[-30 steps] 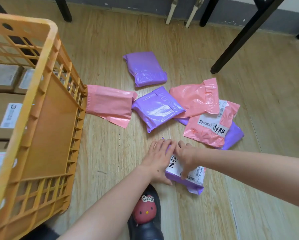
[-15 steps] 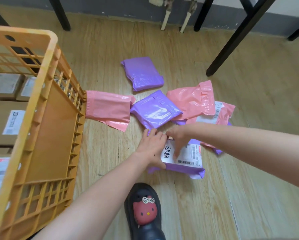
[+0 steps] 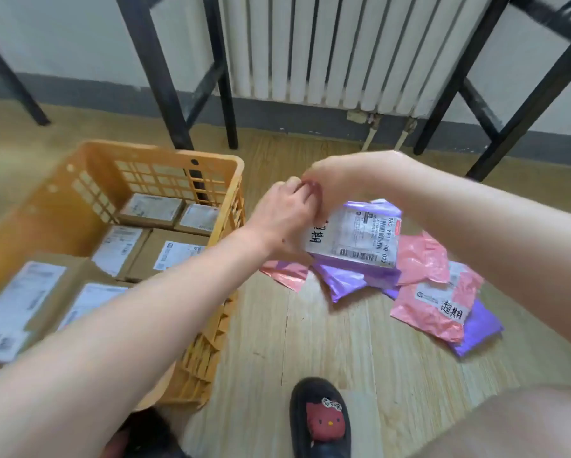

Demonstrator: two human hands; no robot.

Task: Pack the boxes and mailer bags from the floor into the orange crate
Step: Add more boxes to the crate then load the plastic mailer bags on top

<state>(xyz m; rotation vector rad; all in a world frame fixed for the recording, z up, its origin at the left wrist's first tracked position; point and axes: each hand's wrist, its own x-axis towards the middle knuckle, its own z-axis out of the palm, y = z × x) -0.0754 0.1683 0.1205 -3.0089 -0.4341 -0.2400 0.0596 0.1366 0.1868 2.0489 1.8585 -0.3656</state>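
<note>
Crate first: the orange crate (image 3: 89,180) sits at nine o'clock from the hands, its bottom covered by cardboard boxes (image 3: 165,256) lying flat with labels up. Loose pink and purple mailers (image 3: 432,305) lie heaped on the floor (image 3: 310,342) at five o'clock from the held bag. The purple mailer (image 3: 353,239), white label up, hangs above the floor just outside the crate's three-o'clock wall. The left hand (image 3: 284,216) grips its nine-o'clock edge and the right hand (image 3: 330,183) pinches its twelve-o'clock edge, fingers curled, though blur hides the exact hold. Best to carry it level toward nine o'clock, clear over the wall, and lay it flat on the boxes so further bags stack evenly instead of slumping.
</note>
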